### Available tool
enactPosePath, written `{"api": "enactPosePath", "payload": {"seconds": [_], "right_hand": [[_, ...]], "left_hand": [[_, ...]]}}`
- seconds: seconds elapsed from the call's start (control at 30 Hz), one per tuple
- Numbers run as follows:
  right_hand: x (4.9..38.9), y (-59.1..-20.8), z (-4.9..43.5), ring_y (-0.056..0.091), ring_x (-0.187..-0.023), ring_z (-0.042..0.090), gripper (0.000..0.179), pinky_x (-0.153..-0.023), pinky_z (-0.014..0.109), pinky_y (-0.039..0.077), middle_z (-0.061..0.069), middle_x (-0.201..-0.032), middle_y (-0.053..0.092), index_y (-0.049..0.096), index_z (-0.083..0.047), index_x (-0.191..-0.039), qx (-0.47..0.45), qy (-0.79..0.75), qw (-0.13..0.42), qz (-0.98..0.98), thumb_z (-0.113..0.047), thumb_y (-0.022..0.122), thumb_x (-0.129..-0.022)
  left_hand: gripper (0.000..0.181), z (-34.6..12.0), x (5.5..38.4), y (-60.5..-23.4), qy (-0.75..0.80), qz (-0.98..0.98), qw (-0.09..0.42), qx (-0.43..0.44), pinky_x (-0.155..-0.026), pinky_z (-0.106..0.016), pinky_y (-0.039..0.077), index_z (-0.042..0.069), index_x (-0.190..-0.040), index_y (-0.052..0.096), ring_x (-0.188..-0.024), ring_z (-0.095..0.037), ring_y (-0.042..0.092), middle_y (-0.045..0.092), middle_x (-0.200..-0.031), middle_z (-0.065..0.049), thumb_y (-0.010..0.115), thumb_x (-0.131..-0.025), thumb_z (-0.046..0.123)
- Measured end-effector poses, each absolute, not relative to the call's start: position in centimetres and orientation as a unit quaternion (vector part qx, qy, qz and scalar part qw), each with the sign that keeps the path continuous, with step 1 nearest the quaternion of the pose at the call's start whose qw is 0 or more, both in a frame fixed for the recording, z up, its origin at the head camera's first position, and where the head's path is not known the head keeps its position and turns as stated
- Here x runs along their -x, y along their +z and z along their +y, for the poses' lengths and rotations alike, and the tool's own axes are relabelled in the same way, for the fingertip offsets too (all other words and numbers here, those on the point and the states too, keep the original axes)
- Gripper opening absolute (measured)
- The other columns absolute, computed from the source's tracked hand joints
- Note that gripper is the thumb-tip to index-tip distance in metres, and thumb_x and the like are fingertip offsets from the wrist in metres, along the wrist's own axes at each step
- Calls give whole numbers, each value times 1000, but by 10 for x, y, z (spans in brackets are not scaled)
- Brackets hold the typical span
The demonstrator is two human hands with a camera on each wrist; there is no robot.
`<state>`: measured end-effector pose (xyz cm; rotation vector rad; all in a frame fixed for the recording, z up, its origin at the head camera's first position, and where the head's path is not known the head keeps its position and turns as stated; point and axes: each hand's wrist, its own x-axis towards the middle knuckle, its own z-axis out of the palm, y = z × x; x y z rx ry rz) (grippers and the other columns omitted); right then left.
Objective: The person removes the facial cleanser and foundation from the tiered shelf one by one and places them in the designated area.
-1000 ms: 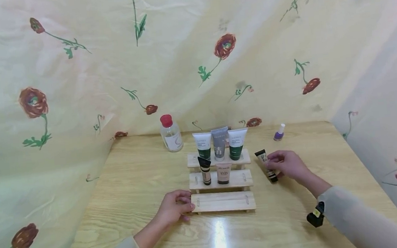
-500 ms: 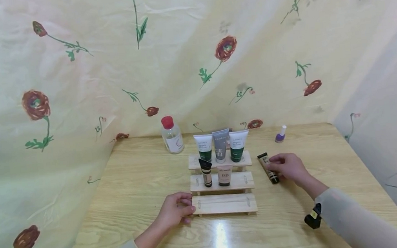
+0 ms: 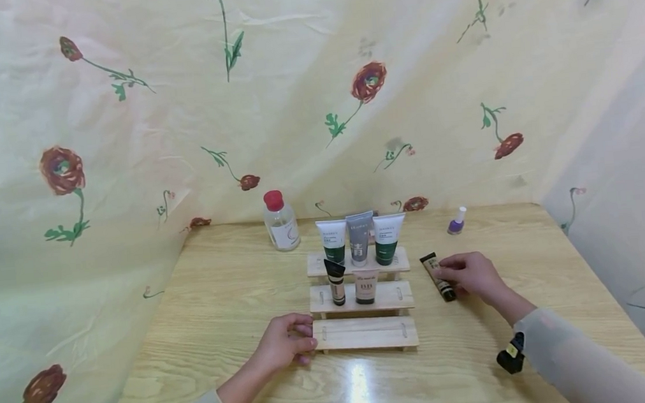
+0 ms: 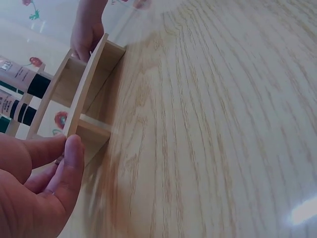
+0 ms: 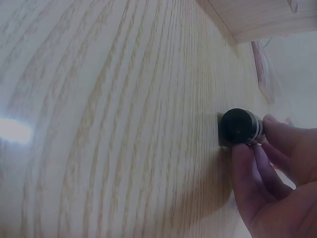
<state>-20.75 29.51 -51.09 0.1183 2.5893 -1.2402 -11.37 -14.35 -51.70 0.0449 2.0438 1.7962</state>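
A three-step wooden rack (image 3: pixel 365 333) stands mid-table. My left hand (image 3: pixel 286 341) pinches the left end of its lowest step between thumb and fingers, as the left wrist view shows closely. To the right of the rack, my right hand (image 3: pixel 473 273) pinches a gold-and-black cosmetic tube (image 3: pixel 438 277) that lies slanted, close over the tabletop. Its round black cap (image 5: pixel 238 127) faces the right wrist camera. On the middle step are a black-capped tube (image 3: pixel 337 285) and a pink BB cream tube (image 3: pixel 366 287). The top step bears two white-and-green tubes (image 3: pixel 334 241) with a grey tube (image 3: pixel 358 237) between them.
A clear bottle with a red cap (image 3: pixel 282 224) stands at the back left of the rack. A small purple nail polish bottle (image 3: pixel 457 223) with a white cap is at the back right. Flower-printed cloth (image 3: pixel 291 102) hangs behind the wooden table (image 3: pixel 215 288).
The tube in my right hand has turned slightly and come a little lower, with the hand shifted slightly along. My left hand keeps its hold on the rack.
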Motion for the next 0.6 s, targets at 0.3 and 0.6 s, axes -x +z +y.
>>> {"api": "enactPosePath", "payload": {"seconds": [0.3,0.6], "right_hand": [[186,-499,304,69,-86,22,54,-63,37,64,18,-111,72,63,4,-132,-7,-421,105,901,-35,73,-97],[172,-440,284,68,-85,12,43,-62,32,63,11,-108,74,70,-8,-122,67,-409,18,910,-42,73,-95]], "left_hand": [[48,-141,105,-526,657,721,219,-15,-62,-38,67,-14,-129,57,-71,-22,71,63,-101,-16,75,-84,-12],[46,-144,113,-518,641,738,209,-23,-61,-39,67,-12,-127,58,-72,-22,70,63,-101,-16,76,-85,-10]]}}
